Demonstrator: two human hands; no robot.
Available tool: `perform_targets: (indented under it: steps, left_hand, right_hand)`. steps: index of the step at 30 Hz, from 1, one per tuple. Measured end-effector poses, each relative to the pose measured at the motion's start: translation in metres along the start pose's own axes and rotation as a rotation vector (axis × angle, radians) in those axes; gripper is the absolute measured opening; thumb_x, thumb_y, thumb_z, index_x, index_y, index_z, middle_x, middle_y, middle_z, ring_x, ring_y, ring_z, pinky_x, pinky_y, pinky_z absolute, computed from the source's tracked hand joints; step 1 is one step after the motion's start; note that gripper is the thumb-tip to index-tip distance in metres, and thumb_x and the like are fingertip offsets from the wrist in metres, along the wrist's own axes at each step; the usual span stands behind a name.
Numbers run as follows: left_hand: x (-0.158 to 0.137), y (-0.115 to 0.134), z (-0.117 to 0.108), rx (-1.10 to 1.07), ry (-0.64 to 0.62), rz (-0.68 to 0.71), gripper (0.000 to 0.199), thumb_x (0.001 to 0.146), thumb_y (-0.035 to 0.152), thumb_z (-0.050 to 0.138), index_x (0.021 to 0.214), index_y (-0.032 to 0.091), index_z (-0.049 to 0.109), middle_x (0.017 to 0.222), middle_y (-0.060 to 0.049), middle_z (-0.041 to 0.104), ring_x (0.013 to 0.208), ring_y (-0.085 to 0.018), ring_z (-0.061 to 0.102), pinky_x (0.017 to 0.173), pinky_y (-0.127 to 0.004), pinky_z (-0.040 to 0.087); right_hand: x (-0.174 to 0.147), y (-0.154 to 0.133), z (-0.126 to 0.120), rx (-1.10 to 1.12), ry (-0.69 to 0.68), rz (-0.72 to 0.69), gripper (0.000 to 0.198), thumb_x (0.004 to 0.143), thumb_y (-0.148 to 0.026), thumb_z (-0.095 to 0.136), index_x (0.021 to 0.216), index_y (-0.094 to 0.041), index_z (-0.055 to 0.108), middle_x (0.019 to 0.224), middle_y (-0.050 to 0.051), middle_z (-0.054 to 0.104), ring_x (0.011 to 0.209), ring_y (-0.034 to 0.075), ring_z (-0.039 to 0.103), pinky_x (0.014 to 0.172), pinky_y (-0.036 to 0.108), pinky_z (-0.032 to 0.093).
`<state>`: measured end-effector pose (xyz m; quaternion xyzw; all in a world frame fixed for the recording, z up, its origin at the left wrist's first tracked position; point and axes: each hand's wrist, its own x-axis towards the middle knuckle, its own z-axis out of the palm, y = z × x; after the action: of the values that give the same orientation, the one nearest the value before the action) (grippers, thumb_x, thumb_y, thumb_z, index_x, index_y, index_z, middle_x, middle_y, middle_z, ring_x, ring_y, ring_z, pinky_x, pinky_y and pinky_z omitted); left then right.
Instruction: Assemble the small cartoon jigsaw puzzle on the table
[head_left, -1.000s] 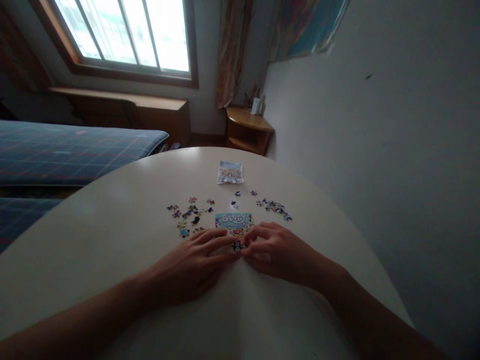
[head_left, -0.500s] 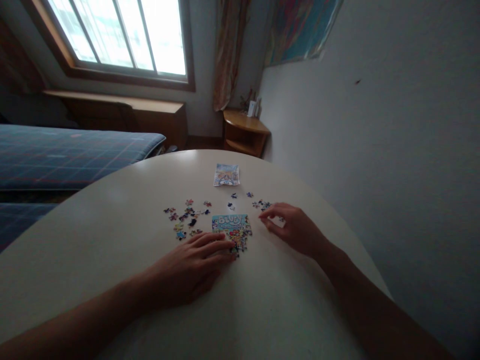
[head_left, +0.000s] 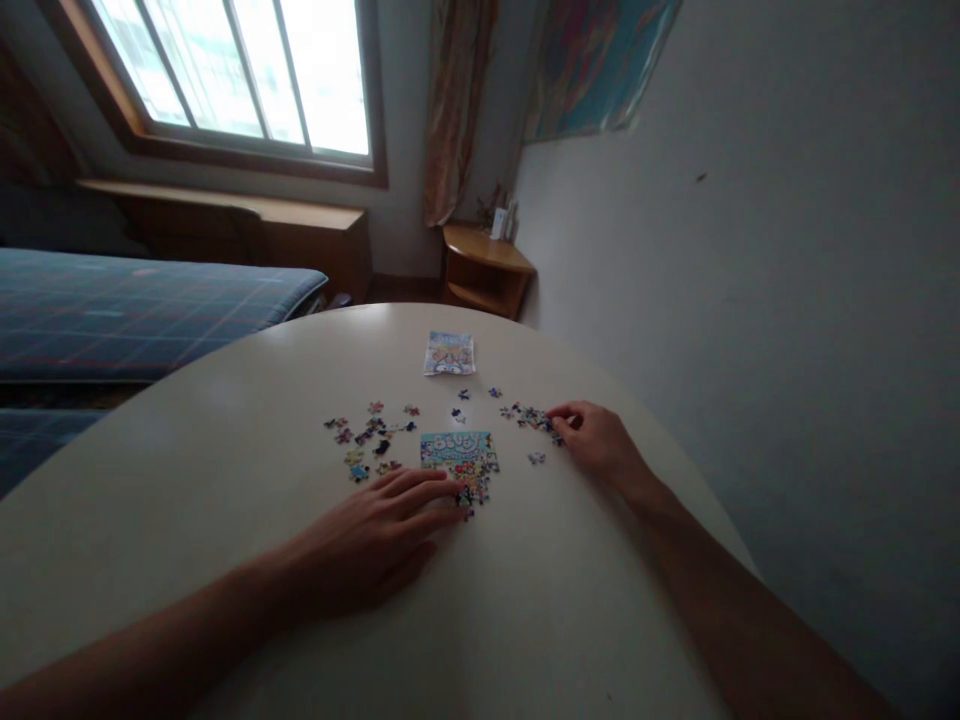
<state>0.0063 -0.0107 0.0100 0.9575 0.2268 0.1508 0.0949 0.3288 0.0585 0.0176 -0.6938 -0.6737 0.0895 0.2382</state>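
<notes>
A partly joined jigsaw puzzle (head_left: 459,446) lies on the white table, its top rows showing blue with white lettering. My left hand (head_left: 405,510) rests flat over its lower left part, fingers stretched out and covering some of it. To the right, my right hand (head_left: 592,435) is at the edge of a cluster of loose puzzle pieces (head_left: 527,414). Its thumb and forefinger are pinched on a puzzle piece there, mostly hidden by the fingertips. One single puzzle piece (head_left: 535,457) lies between that hand and the joined puzzle.
Several more loose pieces (head_left: 371,430) are scattered left of the puzzle, and a few (head_left: 458,414) lie above it. Farther back on the round table (head_left: 300,370) is a small printed picture sheet (head_left: 449,354). A wall (head_left: 787,300) runs along the right side.
My right hand has moved right, from beside the puzzle to the cluster's right end. A single piece now shows where its fingers were. My left hand stays on the puzzle.
</notes>
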Motion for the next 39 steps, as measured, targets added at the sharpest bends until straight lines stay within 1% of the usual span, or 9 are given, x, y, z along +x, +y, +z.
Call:
perform_targets:
  steps: [2,6,12,15,18,20,29,34,39]
  left_hand:
    - [0.000,0.000,0.000,-0.011,0.011,-0.003,0.042,0.092,0.015,0.049,0.133,0.023,0.050,0.146,-0.006,0.048,0.135,-0.026,0.042,0.110,-0.048,0.042]
    - [0.000,0.000,0.000,-0.010,0.008,-0.004,0.041,0.093,0.015,0.047,0.133,0.024,0.050,0.146,-0.006,0.049,0.135,-0.026,0.042,0.109,-0.048,0.042]
    - [0.001,0.001,0.001,-0.024,0.039,0.009,0.038,0.093,0.014,0.047,0.129,0.022,0.052,0.143,-0.008,0.051,0.133,-0.026,0.044,0.110,-0.045,0.042]
    - [0.001,0.001,0.001,-0.020,0.038,0.003,0.037,0.093,0.014,0.046,0.128,0.022,0.053,0.143,-0.008,0.051,0.133,-0.026,0.044,0.109,-0.046,0.042]
    - [0.001,0.001,0.001,-0.014,0.024,0.003,0.037,0.093,0.014,0.045,0.128,0.022,0.052,0.143,-0.008,0.051,0.133,-0.026,0.044,0.109,-0.048,0.043]
    - [0.001,0.001,0.001,-0.013,0.019,0.003,0.037,0.093,0.013,0.046,0.128,0.021,0.052,0.144,-0.008,0.050,0.134,-0.026,0.044,0.109,-0.048,0.043]
    - [0.001,0.001,0.000,-0.025,0.033,0.003,0.038,0.094,0.015,0.046,0.131,0.022,0.052,0.145,-0.008,0.050,0.134,-0.025,0.043,0.110,-0.046,0.042]
    - [0.001,0.001,0.000,-0.036,0.014,-0.014,0.038,0.093,0.013,0.047,0.130,0.022,0.052,0.145,-0.007,0.049,0.135,-0.025,0.042,0.111,-0.045,0.041]
    - [0.001,0.001,0.000,-0.012,-0.014,-0.012,0.040,0.093,0.013,0.046,0.132,0.022,0.050,0.147,-0.007,0.047,0.136,-0.026,0.041,0.112,-0.047,0.040]
  right_hand:
    - [0.000,0.000,0.000,0.005,-0.005,0.002,0.022,0.082,-0.024,0.059,0.092,-0.020,0.077,0.079,0.005,0.073,0.069,0.016,0.064,0.065,0.026,0.046]
    - [0.001,0.007,-0.003,-0.026,0.009,0.060,0.022,0.082,-0.029,0.060,0.094,-0.021,0.077,0.078,0.005,0.074,0.067,0.017,0.065,0.062,0.027,0.046]
    - [0.002,0.019,-0.011,-0.096,0.002,0.121,0.018,0.080,-0.031,0.062,0.084,-0.022,0.077,0.079,0.006,0.075,0.073,0.021,0.068,0.064,0.029,0.045]
    - [0.000,0.015,-0.014,-0.113,-0.019,0.136,0.018,0.080,-0.034,0.063,0.079,-0.022,0.076,0.079,0.006,0.075,0.073,0.021,0.068,0.063,0.030,0.044]
    - [-0.003,0.008,-0.016,-0.108,-0.046,0.141,0.023,0.080,-0.041,0.064,0.078,-0.022,0.076,0.078,0.006,0.075,0.071,0.021,0.067,0.060,0.030,0.043]
    - [-0.004,0.004,-0.016,-0.093,-0.050,0.131,0.023,0.079,-0.043,0.066,0.078,-0.022,0.076,0.077,0.007,0.075,0.070,0.020,0.067,0.059,0.029,0.043]
    - [-0.006,0.000,-0.014,-0.030,-0.075,0.064,0.016,0.077,-0.035,0.068,0.081,-0.022,0.075,0.077,0.005,0.073,0.068,0.018,0.065,0.059,0.028,0.044]
    - [-0.005,0.000,-0.012,-0.048,-0.077,0.079,0.017,0.079,-0.033,0.065,0.085,-0.021,0.075,0.082,0.005,0.074,0.072,0.019,0.065,0.062,0.029,0.044]
    - [-0.005,-0.001,-0.009,-0.068,-0.040,0.069,0.018,0.079,-0.032,0.064,0.086,-0.020,0.076,0.089,0.007,0.074,0.076,0.020,0.066,0.066,0.030,0.046]
